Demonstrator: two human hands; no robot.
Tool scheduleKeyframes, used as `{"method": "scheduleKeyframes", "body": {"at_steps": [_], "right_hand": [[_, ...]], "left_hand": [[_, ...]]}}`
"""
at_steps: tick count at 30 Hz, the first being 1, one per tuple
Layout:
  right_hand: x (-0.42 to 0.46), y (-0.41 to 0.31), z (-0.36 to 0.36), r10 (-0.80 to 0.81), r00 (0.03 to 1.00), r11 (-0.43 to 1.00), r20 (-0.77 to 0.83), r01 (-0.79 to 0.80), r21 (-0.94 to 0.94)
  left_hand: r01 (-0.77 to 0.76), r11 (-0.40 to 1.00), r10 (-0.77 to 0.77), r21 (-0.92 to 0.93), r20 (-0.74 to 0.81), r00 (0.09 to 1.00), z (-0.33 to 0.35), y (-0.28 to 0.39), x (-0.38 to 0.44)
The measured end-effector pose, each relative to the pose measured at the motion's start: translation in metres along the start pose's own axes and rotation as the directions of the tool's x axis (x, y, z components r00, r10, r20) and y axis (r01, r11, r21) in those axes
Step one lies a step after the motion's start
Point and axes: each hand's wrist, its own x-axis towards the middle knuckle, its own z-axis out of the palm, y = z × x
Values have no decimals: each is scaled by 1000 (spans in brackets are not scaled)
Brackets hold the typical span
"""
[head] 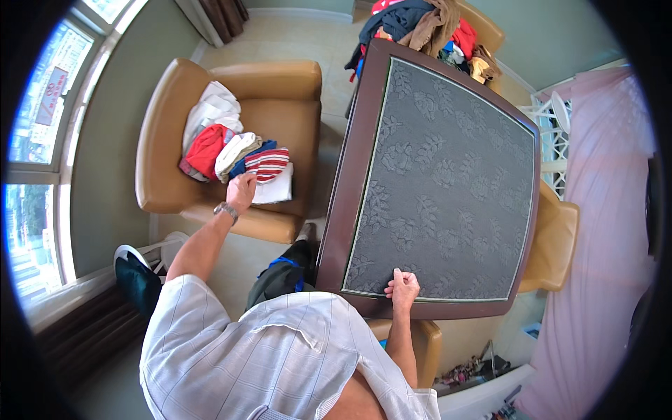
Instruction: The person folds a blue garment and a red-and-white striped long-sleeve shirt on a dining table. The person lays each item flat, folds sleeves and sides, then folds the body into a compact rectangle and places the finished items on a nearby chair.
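My left hand (241,192), with a metal wristwatch above it, reaches over the tan leather armchair (283,118). Its curled fingers are at the lower edge of a red-and-white striped folded cloth (269,164); whether they grip it cannot be told. Beside that cloth lie a white folded cloth (278,188), a cream folded garment (239,152), a red garment (209,149) and white garments (215,107). Over the near edge of the table's grey patterned top (446,184) is my right hand (403,290), fingers partly curled, with no object visible in it.
A heap of mixed clothes (420,26) lies on a chair beyond the table's far edge. The dark wooden table frame (344,210) runs close to the armchair. Another tan chair (556,241) stands at the right. A round white stool (173,249) is at the lower left.
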Motion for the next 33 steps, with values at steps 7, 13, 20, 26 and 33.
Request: {"method": "scheduleKeyframes", "body": {"at_steps": [7,13,20,26,33], "right_hand": [[-5,-4,2,34,997,999,-65,-37,-35],[-7,-6,11,60,991,998,-120,-63,-20],[-3,1,9,58,991,998,-119,-60,-9],[-5,3,3,31,995,1000,-99,-31,1],[-1,5,1,-9,999,999,-43,11,42]], "left_hand": [[491,834,-532,250,133,836,52,-38,54],[499,838,-526,219,85,846,51,-72,64],[686,644,-582,-340,365,727,6,-67,60],[237,620,-266,-748,83,960,-141,35,103],[292,690,-390,-662,0,921,-127,41,81]]}}
